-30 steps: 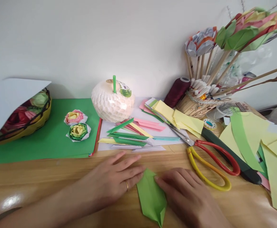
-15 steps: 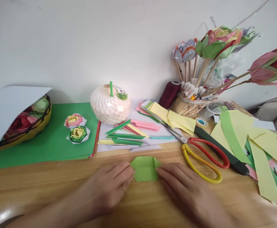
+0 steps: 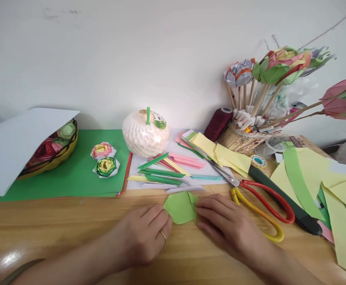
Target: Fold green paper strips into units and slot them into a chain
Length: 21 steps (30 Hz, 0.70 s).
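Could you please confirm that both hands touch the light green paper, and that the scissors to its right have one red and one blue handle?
Not quite: the scissors' other handle is yellow, not blue, as the head view shows. The left hand and right hand do touch the light green paper.

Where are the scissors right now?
Head view, right of centre: the scissors lie beyond and to the right of the right hand, blades next to the yellow paper strips.
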Each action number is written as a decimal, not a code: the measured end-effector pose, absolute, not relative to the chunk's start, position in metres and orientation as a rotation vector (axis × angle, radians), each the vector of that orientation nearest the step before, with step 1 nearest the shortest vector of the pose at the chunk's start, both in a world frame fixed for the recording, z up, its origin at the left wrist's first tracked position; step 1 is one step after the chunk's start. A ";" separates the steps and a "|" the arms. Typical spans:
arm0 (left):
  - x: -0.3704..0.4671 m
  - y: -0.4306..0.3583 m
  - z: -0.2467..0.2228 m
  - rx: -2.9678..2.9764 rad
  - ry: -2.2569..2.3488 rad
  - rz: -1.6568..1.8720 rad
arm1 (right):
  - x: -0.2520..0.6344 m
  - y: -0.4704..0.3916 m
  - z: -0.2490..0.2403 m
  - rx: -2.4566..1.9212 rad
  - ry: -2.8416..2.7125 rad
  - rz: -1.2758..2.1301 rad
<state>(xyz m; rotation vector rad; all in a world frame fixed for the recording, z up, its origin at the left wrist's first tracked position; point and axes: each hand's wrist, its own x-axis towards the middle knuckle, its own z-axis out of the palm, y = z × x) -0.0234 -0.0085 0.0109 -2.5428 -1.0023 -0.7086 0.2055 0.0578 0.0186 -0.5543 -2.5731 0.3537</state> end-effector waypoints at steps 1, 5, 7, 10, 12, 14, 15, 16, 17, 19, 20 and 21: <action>-0.023 -0.008 0.010 -2.564 -1.067 -0.713 | 0.206 0.057 0.018 -0.551 -2.572 0.339; -0.020 -0.008 0.008 -2.659 -1.361 -0.851 | 0.205 0.051 0.015 -0.563 -2.548 0.278; -0.018 -0.007 0.007 -2.707 -1.506 -0.967 | 0.204 0.050 0.015 -0.592 -2.523 0.283; -0.017 -0.006 0.009 -2.736 -1.672 -1.107 | 0.202 0.050 0.015 -0.610 -2.500 0.347; -0.017 -0.006 0.010 -2.744 -1.736 -1.118 | 0.201 0.051 0.016 -0.599 -2.501 0.388; -0.017 -0.006 0.010 -2.747 -1.755 -1.075 | 0.201 0.052 0.017 -0.581 -2.513 0.414; -0.017 -0.006 0.010 -2.747 -1.743 -1.049 | 0.201 0.053 0.017 -0.571 -2.519 0.420; -0.017 -0.006 0.010 -2.751 -1.723 -1.029 | 0.202 0.053 0.016 -0.563 -2.527 0.425; -0.017 -0.006 0.009 -2.757 -1.703 -1.019 | 0.202 0.053 0.016 -0.560 -2.532 0.423; -0.018 -0.006 0.008 -2.768 -1.688 -1.044 | 0.203 0.053 0.015 -0.567 -2.531 0.394; -0.019 -0.006 0.007 -2.770 -1.696 -1.070 | 0.203 0.053 0.015 -0.575 -2.528 0.373; -0.020 -0.006 0.006 -2.770 -1.709 -1.096 | 0.203 0.052 0.015 -0.589 -2.528 0.354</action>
